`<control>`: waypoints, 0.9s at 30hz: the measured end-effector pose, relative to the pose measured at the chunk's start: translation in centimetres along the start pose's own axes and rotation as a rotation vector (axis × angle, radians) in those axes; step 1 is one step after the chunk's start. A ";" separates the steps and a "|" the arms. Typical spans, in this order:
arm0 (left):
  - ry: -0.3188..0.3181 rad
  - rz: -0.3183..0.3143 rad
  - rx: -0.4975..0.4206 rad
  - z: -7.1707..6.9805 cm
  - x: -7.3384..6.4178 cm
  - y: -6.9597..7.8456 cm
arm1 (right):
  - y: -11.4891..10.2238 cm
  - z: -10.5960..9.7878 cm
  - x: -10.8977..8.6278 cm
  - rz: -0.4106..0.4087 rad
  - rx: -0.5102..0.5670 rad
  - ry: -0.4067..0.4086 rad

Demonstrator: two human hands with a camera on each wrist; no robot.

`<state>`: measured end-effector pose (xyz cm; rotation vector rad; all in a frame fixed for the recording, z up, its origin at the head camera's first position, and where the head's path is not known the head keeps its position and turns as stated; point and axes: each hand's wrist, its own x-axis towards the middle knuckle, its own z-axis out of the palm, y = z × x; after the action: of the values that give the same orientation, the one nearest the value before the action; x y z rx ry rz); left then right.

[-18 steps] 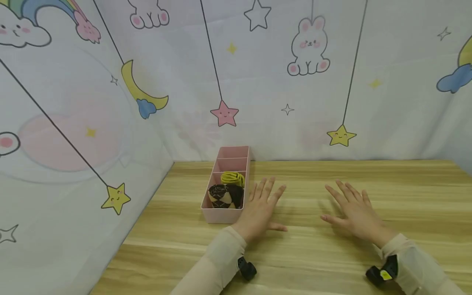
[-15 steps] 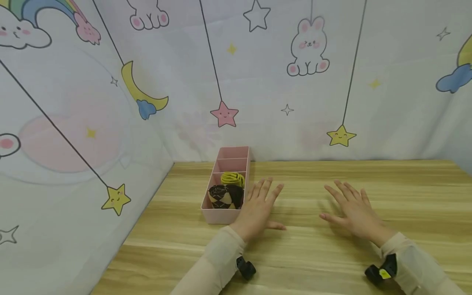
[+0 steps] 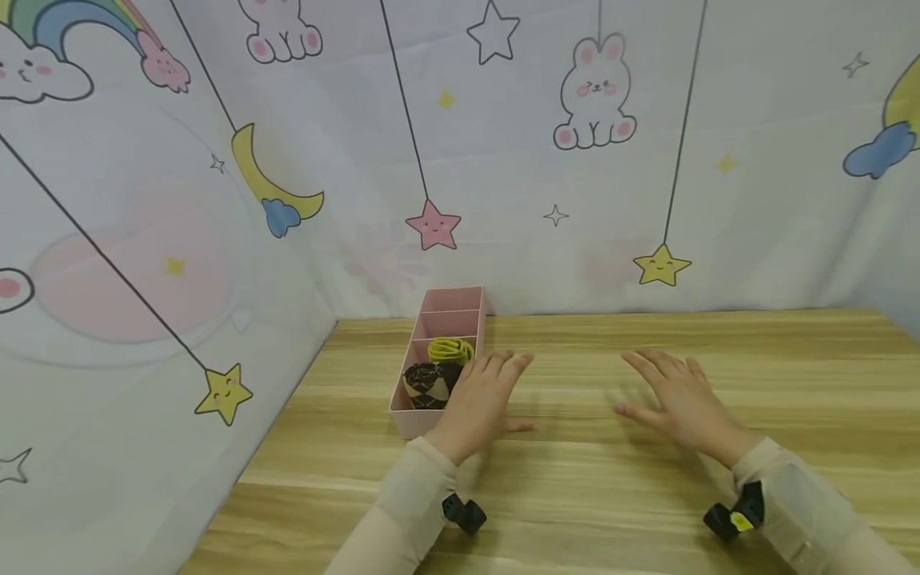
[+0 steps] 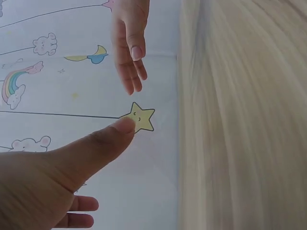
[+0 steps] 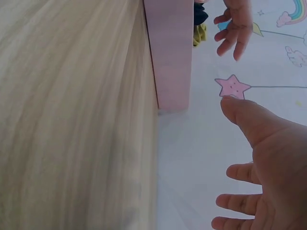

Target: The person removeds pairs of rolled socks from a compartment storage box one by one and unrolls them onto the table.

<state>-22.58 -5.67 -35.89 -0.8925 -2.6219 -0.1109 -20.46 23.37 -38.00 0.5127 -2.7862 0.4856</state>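
A long pink divided box [image 3: 417,423] sits left of centre on the table. In its nearest visible section lie a rolled yellow-green cloth [image 3: 450,350] and a rolled black-and-tan diamond-patterned cloth [image 3: 429,385], perhaps socks. My left hand [image 3: 474,407] hovers at the box's right side, covering part of that wall and of the patterned roll; whether it touches the box I cannot tell. My right hand [image 3: 686,411] is held over the table further right. Both hands hold nothing, fingers loosely extended and thumbs apart, as the left wrist view of my left hand [image 4: 72,163] also shows.
The wood-grain table [image 3: 575,495] meets a white curtain [image 3: 525,160] printed with stars, rabbits and a moon behind it and on the left. Each wrist carries a small black camera [image 3: 463,513]. The box's far end stands near the back curtain.
Both hands have lifted slightly and their fingers bend a little more. My left hand has shifted left, covering more of the patterned roll. The head view has moved slightly; the box stays put.
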 end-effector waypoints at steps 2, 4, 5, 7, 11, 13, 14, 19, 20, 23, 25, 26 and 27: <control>-0.008 -0.013 -0.007 -0.5 -0.1 -0.3 | -0.3 -0.1 0.3 -0.007 0.007 0.006; -0.023 -0.027 -0.012 -1.0 -0.2 -0.6 | -0.7 -0.1 0.7 -0.013 0.014 0.008; -0.029 -0.036 -0.015 -1.3 -0.3 -0.8 | -0.9 -0.1 0.9 -0.018 0.018 0.010; -0.040 -0.049 -0.035 -1.8 -0.4 -1.2 | -1.3 -0.1 1.2 -0.031 0.029 0.016; -0.044 -0.078 -0.081 -3.0 -0.7 -2.2 | -2.2 -0.2 2.1 -0.065 0.052 0.028; -0.053 -0.095 -0.094 -3.5 -0.8 -2.8 | -2.7 -0.1 2.6 -0.081 0.063 0.026; -0.062 -0.105 -0.102 -3.7 -0.9 -3.1 | -2.9 0.0 2.9 -0.086 0.066 0.022; -0.099 -0.156 -0.096 -4.6 -1.2 -4.5 | -4.2 0.6 4.4 -0.109 0.093 0.003; -0.098 -0.166 -0.096 -4.7 -1.2 -4.8 | -4.5 0.7 4.7 -0.112 0.101 0.000; -0.096 -0.200 -0.102 -5.1 -1.5 -5.9 | -5.4 0.9 5.7 -0.125 0.116 -0.008; -0.106 -0.224 -0.110 -5.3 -1.7 -6.5 | -5.9 1.1 6.3 -0.140 0.121 -0.007; -0.112 -0.232 -0.111 -5.4 -1.9 -6.9 | -6.2 1.2 6.6 -0.148 0.124 -0.006; -0.122 -0.242 -0.117 -5.5 -2.0 -7.2 | -6.5 1.2 6.8 -0.156 0.125 -0.005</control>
<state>-23.69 -13.60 -31.17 -0.6326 -2.8543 -0.2834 -24.35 15.22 -35.21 0.7527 -2.7042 0.6264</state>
